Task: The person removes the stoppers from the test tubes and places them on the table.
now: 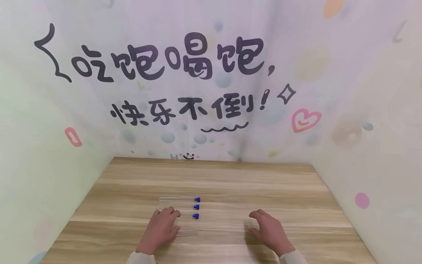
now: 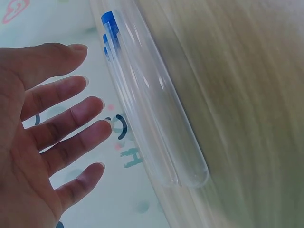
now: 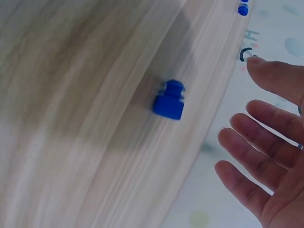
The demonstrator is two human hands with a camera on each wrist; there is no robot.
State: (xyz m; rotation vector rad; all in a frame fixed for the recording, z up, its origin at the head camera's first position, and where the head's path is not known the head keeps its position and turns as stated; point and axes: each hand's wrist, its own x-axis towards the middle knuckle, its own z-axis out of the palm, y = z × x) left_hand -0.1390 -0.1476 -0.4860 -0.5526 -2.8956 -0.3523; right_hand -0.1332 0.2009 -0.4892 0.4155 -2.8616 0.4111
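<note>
Three transparent test tubes with blue caps lie side by side on the table, the farthest test tube (image 1: pixel 176 199) in full view. An uncapped transparent tube (image 1: pixel 188 233) lies nearest, faint in the head view; its rounded end (image 2: pixel 194 175) shows in the left wrist view. My left hand (image 1: pixel 161 227) hovers over the left ends of the tubes, fingers apart and relaxed, holding nothing. To the right, my right hand (image 1: pixel 268 231) is above the table with loosely bent, spread fingers, also holding nothing. A loose blue cap (image 3: pixel 169 100) lies near it, hidden in the head view.
The wood-grain table (image 1: pixel 230 176) meets a printed backdrop (image 1: pixel 211 143) at its far edge. Pale walls (image 1: pixel 379 146) stand on both sides.
</note>
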